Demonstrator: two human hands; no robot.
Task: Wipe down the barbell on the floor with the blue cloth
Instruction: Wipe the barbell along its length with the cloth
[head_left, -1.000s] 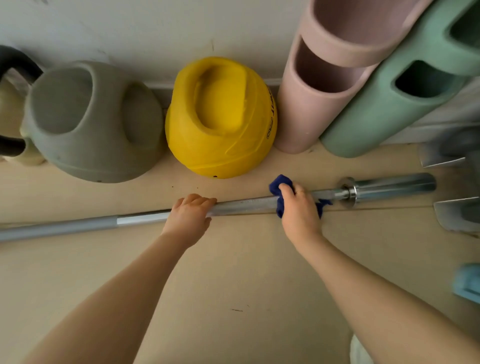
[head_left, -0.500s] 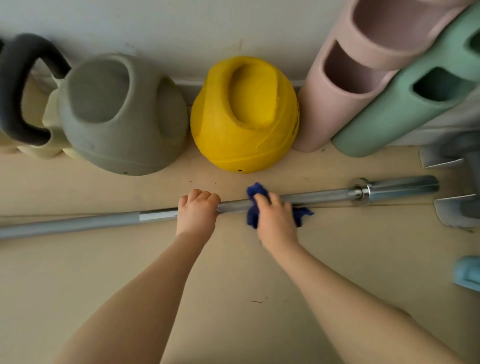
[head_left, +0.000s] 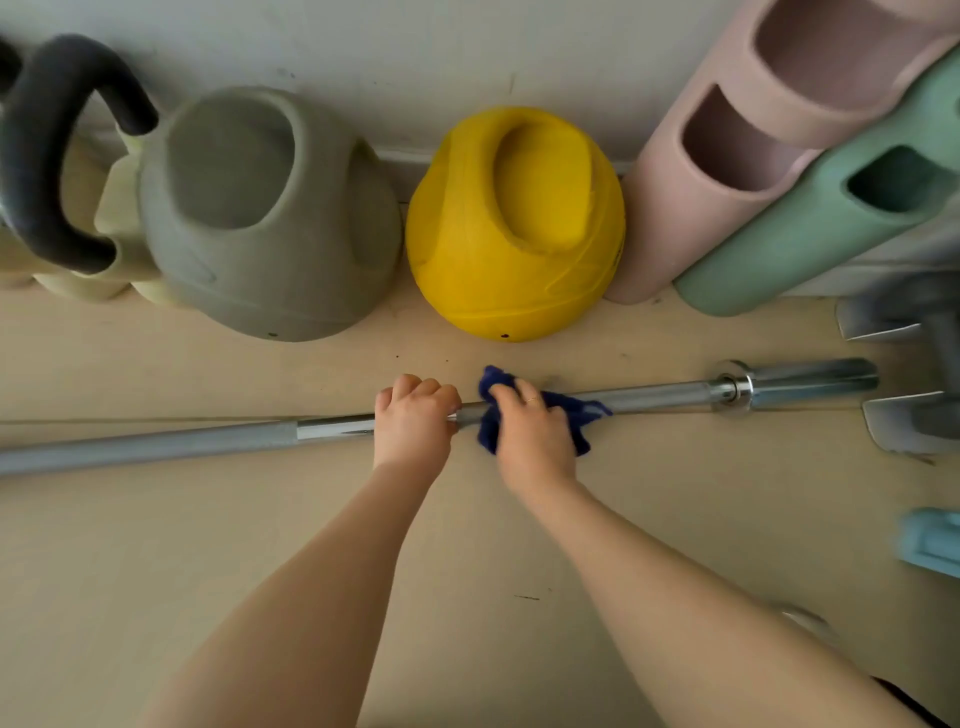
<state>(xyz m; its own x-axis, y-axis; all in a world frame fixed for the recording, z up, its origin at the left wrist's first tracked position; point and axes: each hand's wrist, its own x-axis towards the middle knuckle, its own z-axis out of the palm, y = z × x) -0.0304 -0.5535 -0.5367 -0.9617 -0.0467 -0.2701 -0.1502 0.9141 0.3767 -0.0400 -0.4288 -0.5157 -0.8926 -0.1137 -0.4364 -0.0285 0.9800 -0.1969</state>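
I see the floor (head_left: 260, 545), pale wood, filling most of the view, with the wall (head_left: 415, 52) at twelve o'clock. Along the wall stand a pink tube (head_left: 675, 218) and a green tube (head_left: 789, 239) at two o'clock, a grey ball (head_left: 260, 234) at eleven, a yellow ball (head_left: 514, 234) at twelve, and a black kettlebell handle (head_left: 47, 156) at ten. The barbell (head_left: 156, 444) lies flat on the floor from nine o'clock to three, its chrome sleeve (head_left: 810, 379) at three. My left hand (head_left: 413, 421) is clenched around the bar near the centre. Just beside it, toward three o'clock, my right hand (head_left: 530, 431) grasps the blue cloth (head_left: 571, 410), which is wrapped over the bar and pressed against it. A thin ring (head_left: 531, 400) shows on one right finger.
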